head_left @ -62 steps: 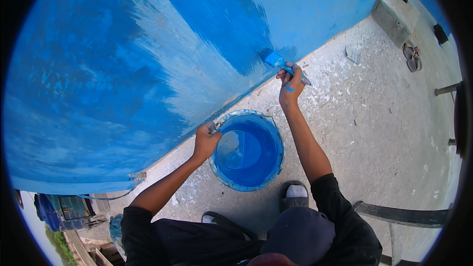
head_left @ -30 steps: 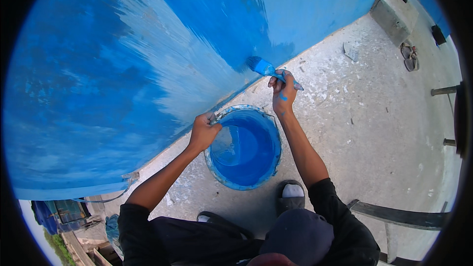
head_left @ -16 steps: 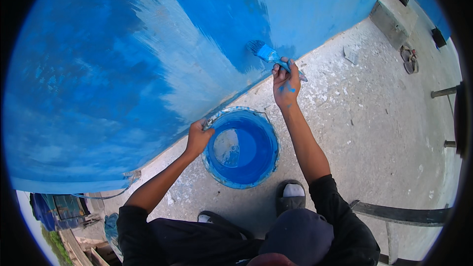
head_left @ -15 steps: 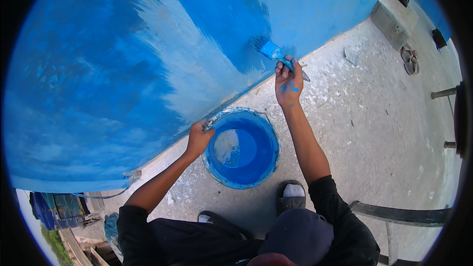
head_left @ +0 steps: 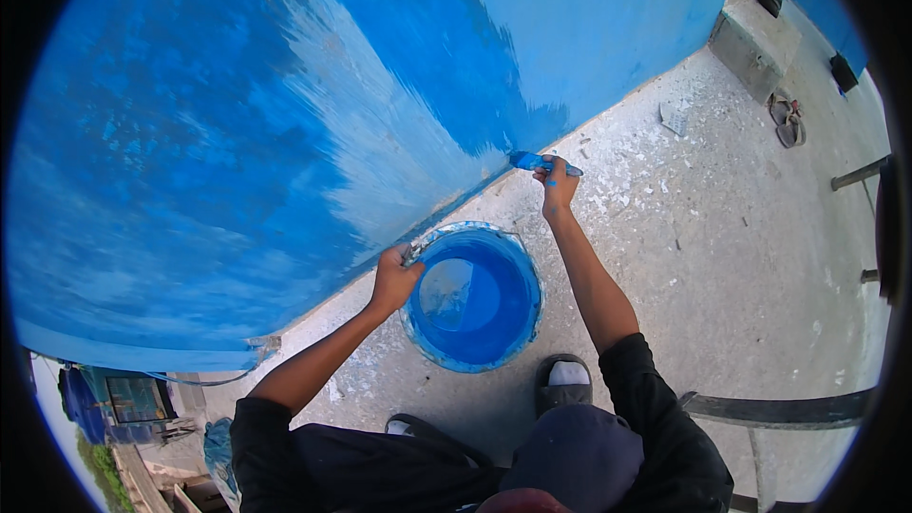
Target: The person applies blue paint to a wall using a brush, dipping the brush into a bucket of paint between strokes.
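My right hand point(head_left: 560, 188) is closed round a paintbrush point(head_left: 532, 161) smeared with blue. Its bristles meet the foot of the wall point(head_left: 456, 57), which carries patches of dark blue over lighter blue. Blue paint marks my right fingers. On its left rim, a bucket point(head_left: 534, 323) of blue paint is gripped by my left hand point(head_left: 394, 282), thumb over the edge. The bucket stands between the wall and my feet, with a pale reflection on the paint inside.
White flecks cover the concrete floor point(head_left: 684, 256) along the wall. A pair of sandals point(head_left: 787, 120) lies at the far right, near a concrete step point(head_left: 750, 52). A dark curved bar point(head_left: 779, 410) crosses at the lower right. My slippered foot point(head_left: 567, 382) is just below the bucket.
My right hand has brought the brush down to the wall's bottom edge, leaving fresh dark blue beside the painted patch. My left hand still grips the bucket's rim.
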Available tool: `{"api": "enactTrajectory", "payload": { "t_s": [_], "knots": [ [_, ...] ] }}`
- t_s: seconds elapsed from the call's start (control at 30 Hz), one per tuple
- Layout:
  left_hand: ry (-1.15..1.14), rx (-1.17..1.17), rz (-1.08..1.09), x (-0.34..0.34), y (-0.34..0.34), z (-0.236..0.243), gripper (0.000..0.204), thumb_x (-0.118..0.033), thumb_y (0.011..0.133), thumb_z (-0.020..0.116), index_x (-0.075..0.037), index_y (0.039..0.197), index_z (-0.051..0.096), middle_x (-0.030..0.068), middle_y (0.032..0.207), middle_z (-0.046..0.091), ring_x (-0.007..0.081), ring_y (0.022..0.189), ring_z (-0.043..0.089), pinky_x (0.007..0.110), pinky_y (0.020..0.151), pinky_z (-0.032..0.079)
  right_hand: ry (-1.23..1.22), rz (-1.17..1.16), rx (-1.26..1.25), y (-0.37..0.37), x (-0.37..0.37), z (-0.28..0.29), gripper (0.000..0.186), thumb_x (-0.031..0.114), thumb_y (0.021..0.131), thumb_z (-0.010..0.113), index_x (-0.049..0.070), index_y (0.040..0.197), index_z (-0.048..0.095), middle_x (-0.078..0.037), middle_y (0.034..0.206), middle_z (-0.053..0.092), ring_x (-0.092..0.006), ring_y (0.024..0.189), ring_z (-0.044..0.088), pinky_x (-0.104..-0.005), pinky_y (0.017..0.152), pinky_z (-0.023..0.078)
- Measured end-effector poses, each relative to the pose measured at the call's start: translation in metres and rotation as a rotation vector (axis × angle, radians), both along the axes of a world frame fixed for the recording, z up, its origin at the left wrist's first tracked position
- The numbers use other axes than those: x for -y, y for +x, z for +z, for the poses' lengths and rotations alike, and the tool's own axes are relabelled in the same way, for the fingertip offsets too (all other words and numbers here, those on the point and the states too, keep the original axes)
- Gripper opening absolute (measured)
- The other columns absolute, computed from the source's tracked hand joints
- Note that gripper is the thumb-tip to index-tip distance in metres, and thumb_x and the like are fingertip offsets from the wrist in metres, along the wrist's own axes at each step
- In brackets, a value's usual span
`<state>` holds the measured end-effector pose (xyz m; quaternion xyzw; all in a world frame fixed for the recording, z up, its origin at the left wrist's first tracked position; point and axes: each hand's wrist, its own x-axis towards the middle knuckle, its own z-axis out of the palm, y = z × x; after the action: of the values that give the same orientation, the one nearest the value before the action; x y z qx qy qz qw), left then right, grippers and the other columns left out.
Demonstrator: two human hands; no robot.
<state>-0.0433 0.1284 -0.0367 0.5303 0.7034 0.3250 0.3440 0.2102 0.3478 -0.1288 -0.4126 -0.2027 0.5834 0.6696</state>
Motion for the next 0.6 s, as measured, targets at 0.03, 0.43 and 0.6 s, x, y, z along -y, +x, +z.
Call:
{"api": "enactTrajectory", "payload": {
  "t_s": [0.03,0.43,0.6],
  "knots": [
    [-0.001,-0.006,-0.005,0.000,0.002,0.002,0.008,-0.001,0.079,0.057,0.002,0.084,0.062,0.0004,0.070,0.059,0.0063,0.060,0.050,0.025,0.053,0.041,-0.012,-0.011,0.026,-0.001,-0.004,0.014,0.026,0.017,0.091,0.050,-0.006,0.090,0.062,-0.012,0.074,0.063,-0.0160,0.060,0.061,-0.0279,0.054,0.053],
    [0.067,0.028,0.027,-0.002,0.021,0.017,0.021,-0.006,0.076,0.059,-0.002,0.067,0.040,0.0016,0.060,0.032,0.0094,0.058,0.034,0.032,0.051,0.029,0.275,0.021,-0.376,-0.002,-0.003,0.060,0.030,0.020,0.096,0.050,-0.008,0.099,0.059,-0.006,0.063,0.053,-0.0162,0.066,0.060,-0.0295,0.061,0.052],
    [0.023,-0.024,0.004,-0.001,0.011,0.012,0.004,-0.002,0.076,0.058,0.001,0.078,0.059,0.0004,0.067,0.054,0.0069,0.060,0.046,0.026,0.053,0.038,0.051,-0.034,-0.003,-0.003,0.005,0.000,0.030,0.020,0.095,0.049,-0.008,0.096,0.062,-0.012,0.078,0.063,-0.0159,0.067,0.062,-0.0276,0.059,0.053]
  ]
}}
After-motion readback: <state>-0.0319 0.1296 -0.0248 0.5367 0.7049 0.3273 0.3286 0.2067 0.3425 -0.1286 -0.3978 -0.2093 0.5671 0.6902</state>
